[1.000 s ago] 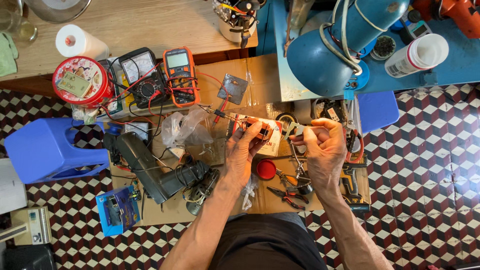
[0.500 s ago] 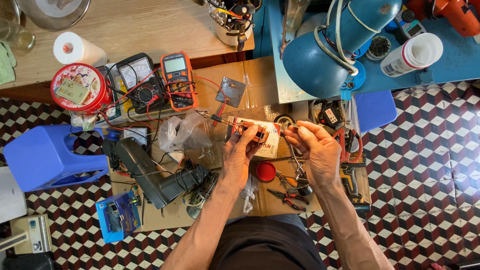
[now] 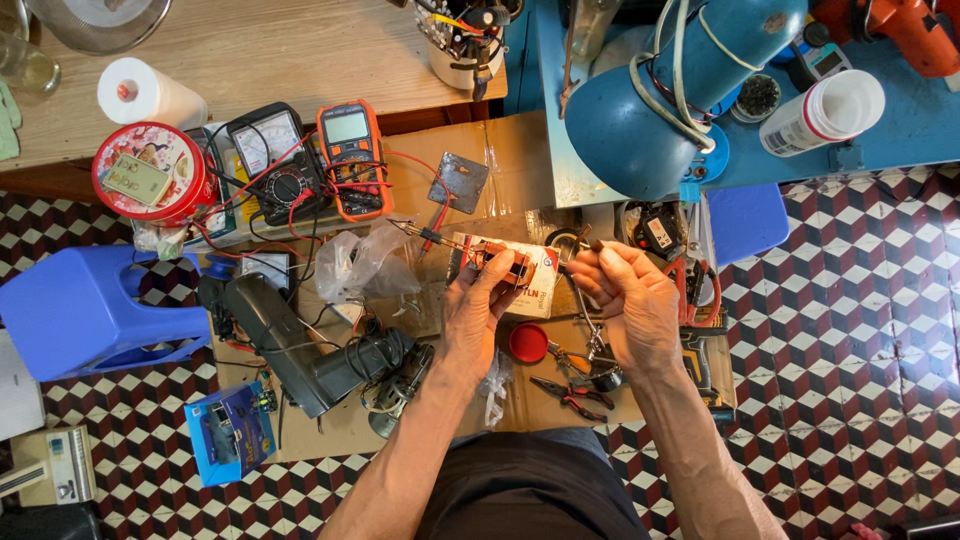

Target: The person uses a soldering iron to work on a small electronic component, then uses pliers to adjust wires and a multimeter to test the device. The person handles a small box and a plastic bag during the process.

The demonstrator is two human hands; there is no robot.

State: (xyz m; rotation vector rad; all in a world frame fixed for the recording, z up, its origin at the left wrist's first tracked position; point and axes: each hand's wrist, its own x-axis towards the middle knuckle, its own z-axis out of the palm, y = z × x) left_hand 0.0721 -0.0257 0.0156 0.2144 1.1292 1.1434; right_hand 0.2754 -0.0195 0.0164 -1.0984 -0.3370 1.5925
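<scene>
our hands have drawn apart over the small coil part

near us, our right hand (image 3: pixel 632 305) has lifted off, fingers pinched on a thin dark bit too small to name. our left hand (image 3: pixel 478 310) keeps its fingers clamped on the small coil part (image 3: pixel 497 262) mid-counter, above the red cap (image 3: pixel 528 342). farther left, the orange multimeter (image 3: pixel 350 158); its leads tangle unreadably.

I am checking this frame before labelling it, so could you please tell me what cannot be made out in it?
- Small red part under the left hand: head view, the fingers cover most of it.
- Tiny item pinched by the right hand: head view, too small to identify.
- Metal bowl: cut off by the top edge.
- Orange tool: cut off at the top right corner.
</scene>
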